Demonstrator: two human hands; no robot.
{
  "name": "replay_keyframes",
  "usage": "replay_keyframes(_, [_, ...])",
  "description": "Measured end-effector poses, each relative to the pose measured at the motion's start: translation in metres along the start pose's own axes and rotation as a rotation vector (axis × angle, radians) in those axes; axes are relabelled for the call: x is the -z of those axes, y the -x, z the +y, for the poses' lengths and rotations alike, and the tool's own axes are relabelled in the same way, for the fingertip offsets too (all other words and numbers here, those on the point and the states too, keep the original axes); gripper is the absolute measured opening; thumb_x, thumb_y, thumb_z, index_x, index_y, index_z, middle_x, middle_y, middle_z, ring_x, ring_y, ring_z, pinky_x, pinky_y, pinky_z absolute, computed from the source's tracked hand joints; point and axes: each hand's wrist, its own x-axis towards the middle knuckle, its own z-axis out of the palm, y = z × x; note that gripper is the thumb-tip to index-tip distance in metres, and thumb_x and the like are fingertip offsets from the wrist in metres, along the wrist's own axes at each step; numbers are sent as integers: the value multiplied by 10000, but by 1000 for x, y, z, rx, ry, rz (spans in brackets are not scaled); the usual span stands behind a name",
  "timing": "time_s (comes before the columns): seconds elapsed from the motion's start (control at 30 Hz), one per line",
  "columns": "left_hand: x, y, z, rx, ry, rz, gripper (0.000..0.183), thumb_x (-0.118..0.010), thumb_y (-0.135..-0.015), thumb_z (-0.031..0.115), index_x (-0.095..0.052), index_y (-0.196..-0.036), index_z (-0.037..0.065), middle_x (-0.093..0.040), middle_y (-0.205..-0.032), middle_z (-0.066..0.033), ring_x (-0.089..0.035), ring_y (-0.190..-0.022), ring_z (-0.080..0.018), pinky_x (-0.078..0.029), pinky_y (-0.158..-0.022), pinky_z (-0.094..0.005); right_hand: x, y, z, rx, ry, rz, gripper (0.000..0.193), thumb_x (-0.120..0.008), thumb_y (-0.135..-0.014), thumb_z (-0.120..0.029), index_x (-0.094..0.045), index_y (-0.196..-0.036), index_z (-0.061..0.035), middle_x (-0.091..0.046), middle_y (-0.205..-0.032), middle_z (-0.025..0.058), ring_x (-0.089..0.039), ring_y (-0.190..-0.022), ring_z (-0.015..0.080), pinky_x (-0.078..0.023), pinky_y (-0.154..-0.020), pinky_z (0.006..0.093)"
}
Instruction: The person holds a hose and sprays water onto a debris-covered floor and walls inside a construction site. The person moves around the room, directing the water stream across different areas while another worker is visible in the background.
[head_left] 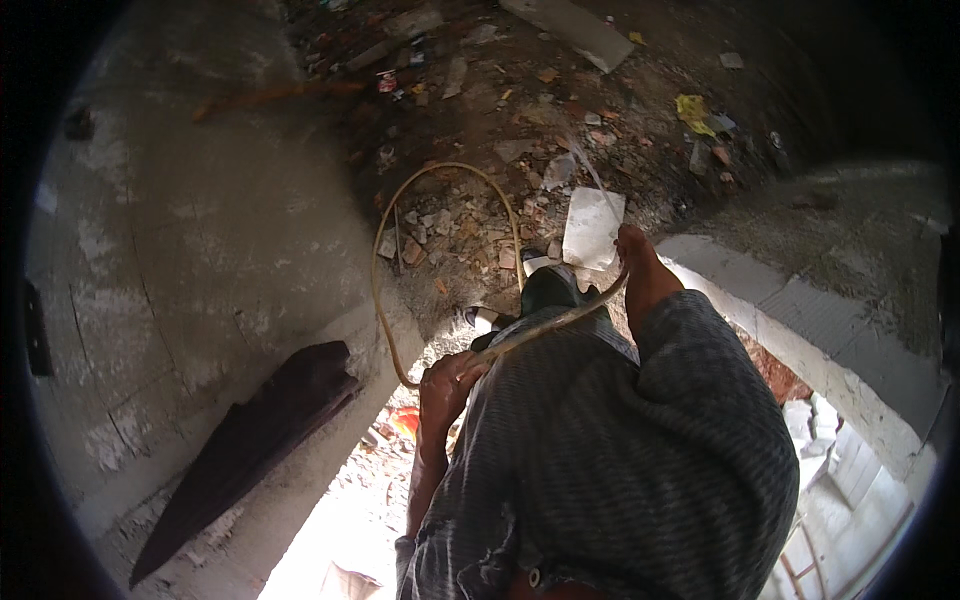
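A pale yellow hose (548, 327) runs across the front of my body. My left hand (445, 392) is closed around it at waist height, on the left. My right hand (645, 268) grips the hose near its end, farther forward and to the right. A thin stream of water (592, 172) leaves that end and points ahead toward the rubble. Beyond my left hand, the hose forms a wide loop (377, 270) that hangs above the ground and drops toward my feet. Behind the stream lies a flat white slab (592, 230).
Broken brick and stone rubble (440, 225) covers the ground ahead. A yellow scrap (693, 114) and a long flat board (575, 30) lie farther off. Grey concrete walls (210, 250) stand at both sides. A dark cloth (250, 440) lies along the left one.
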Motion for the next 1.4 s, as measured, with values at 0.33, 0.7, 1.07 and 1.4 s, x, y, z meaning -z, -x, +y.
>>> replay_keyframes(0.33, [14, -26, 8, -28, -112, -24, 281, -665, -766, 224, -623, -945, 11, -631, -866, -171, -618, -787, -317, -475, -683, -373, 3, -7, 31, -58, -464, 195, 284, -355, -859, -238, -446, -671, -46, -409, -513, 83, -359, -362, 203, -312, -357, 388])
replay_keyframes(0.7, [8, -43, 22, -71, -69, -117, 323, -671, -752, 266, -638, -947, 11, -628, -903, -180, -612, -842, -321, -466, -735, -373, 20, 4, 32, 0, -268, 72, 362, -327, -877, -258, -487, -718, 25, -410, -489, 99, -329, -347, 195, -321, -376, 390])
replay_keyframes(1.07, [6, -33, 21, -81, 7, 11, 326, -651, -753, 298, -641, -950, 39, -634, -898, -131, -596, -863, -291, -442, -777, -366, 34, -2, -79, 357, -96, 172, 346, -415, -869, -295, -534, -729, -2, -441, -538, 82, -394, -415, 200, -337, -443, 359])
replay_keyframes(1.4, [5, -35, 11, -186, -5, 164, 282, -654, -750, 289, -647, -908, 55, -625, -803, -141, -596, -763, -306, -449, -698, -377, 25, 60, -157, 448, -351, 92, 402, -385, -875, -409, -488, -672, -78, -403, -497, 17, -317, -358, 125, -220, -339, 291])
